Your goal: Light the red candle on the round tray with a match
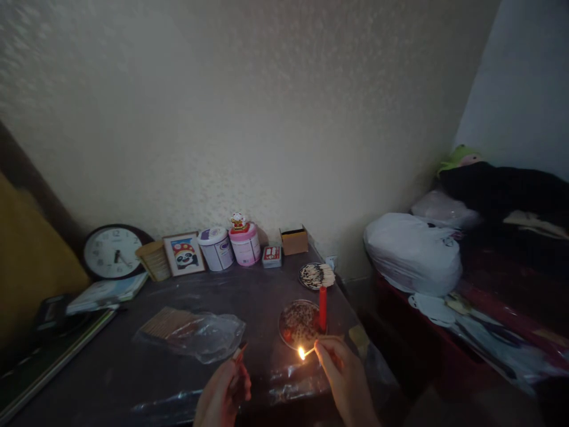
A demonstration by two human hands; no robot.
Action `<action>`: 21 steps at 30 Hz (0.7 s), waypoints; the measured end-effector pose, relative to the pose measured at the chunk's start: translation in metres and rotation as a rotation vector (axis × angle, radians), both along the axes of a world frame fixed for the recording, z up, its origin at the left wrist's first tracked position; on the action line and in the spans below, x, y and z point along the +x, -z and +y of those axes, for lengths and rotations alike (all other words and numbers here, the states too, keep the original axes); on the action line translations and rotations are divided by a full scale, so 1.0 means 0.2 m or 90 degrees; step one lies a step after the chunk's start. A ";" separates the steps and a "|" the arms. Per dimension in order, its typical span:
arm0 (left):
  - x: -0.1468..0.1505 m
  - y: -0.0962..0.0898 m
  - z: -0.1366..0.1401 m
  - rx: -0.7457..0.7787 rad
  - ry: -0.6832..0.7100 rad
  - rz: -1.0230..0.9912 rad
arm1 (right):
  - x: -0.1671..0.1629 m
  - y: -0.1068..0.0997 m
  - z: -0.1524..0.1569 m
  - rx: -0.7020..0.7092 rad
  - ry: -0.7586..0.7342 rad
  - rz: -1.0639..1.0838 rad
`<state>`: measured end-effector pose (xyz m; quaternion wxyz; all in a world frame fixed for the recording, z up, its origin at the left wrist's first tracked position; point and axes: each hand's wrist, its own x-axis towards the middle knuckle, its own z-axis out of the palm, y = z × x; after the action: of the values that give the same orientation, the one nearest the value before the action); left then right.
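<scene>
My right hand [344, 373] pinches a burning match [306, 352], its small flame at the left tip, just in front of a round dish [293, 325] full of spent matches. A red candle [322, 307] stands upright at the dish's right edge, unlit. My left hand [224, 394] is closed on a small matchbox [240, 353] at the table's near edge. Behind the candle, a second small dish [311, 276] holds a pile of unused matches.
A clear plastic bag of wooden sticks [191, 332] lies left of the dishes. Along the wall stand a clock [113, 252], a woven cup [153, 260], a panda picture [184, 253], two tins [231, 246] and a small box [293, 240]. Bags [413, 252] sit on furniture at right.
</scene>
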<state>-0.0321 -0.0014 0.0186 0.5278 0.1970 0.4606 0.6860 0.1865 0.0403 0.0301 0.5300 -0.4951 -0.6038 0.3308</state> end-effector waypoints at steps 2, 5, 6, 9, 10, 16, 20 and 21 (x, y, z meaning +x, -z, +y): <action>0.00 0.01 0.01 0.000 0.004 -0.007 | 0.00 0.01 0.00 0.002 -0.004 -0.006; -0.01 0.03 0.02 -0.004 -0.002 -0.019 | 0.00 0.01 -0.01 0.014 -0.005 -0.017; -0.01 0.04 0.02 -0.012 -0.011 -0.024 | 0.00 0.01 -0.01 0.018 -0.003 -0.020; -0.03 0.08 0.04 -0.020 -0.022 -0.030 | 0.00 0.00 -0.01 0.022 0.001 -0.017; -0.04 0.10 0.05 -0.019 -0.018 -0.032 | 0.00 -0.01 -0.01 0.021 0.002 -0.015; -0.04 0.10 0.04 -0.005 0.017 -0.036 | 0.00 0.00 -0.02 0.029 0.003 -0.015; -0.03 0.07 0.03 -0.010 0.019 -0.032 | 0.00 0.00 -0.02 0.033 0.001 -0.027; -0.03 0.07 0.03 -0.014 0.012 -0.033 | 0.00 0.00 -0.01 0.035 0.001 -0.030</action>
<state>-0.0384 0.0042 0.0042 0.5479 0.1778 0.4525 0.6808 0.1858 0.0373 0.0305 0.5295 -0.4887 -0.6242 0.3020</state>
